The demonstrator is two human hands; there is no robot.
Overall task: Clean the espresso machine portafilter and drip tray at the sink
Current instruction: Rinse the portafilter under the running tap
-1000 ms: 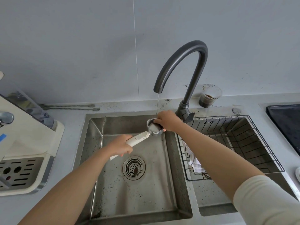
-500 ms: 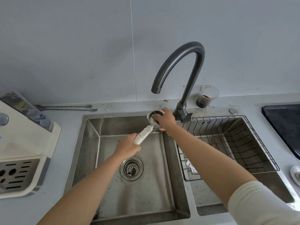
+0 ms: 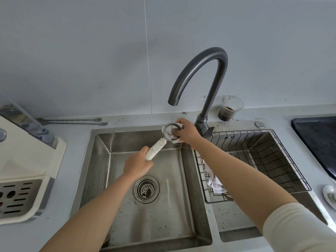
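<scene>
The portafilter (image 3: 168, 132) has a white handle and a round metal basket. My left hand (image 3: 137, 163) grips the handle over the left sink basin (image 3: 127, 215). My right hand (image 3: 187, 132) holds the basket's rim, fingers curled round its right side and into it. The basket is tilted toward me under a thin stream of water from the dark curved faucet (image 3: 200, 70). The espresso machine (image 3: 23, 160) stands at the left with its slotted metal drip tray (image 3: 16, 195) in place at its base.
A black wire rack (image 3: 263, 160) sits in the right basin with a cloth (image 3: 215, 184) in its left end. A plastic cup of coffee (image 3: 230, 109) stands behind the faucet. Two long spoons (image 3: 72, 121) lie behind the sink. A dark cooktop (image 3: 320, 140) is at right.
The portafilter has risen and tipped so its basket opening faces me more. My left hand slid further back and down along the handle. My right hand stays on the basket.
</scene>
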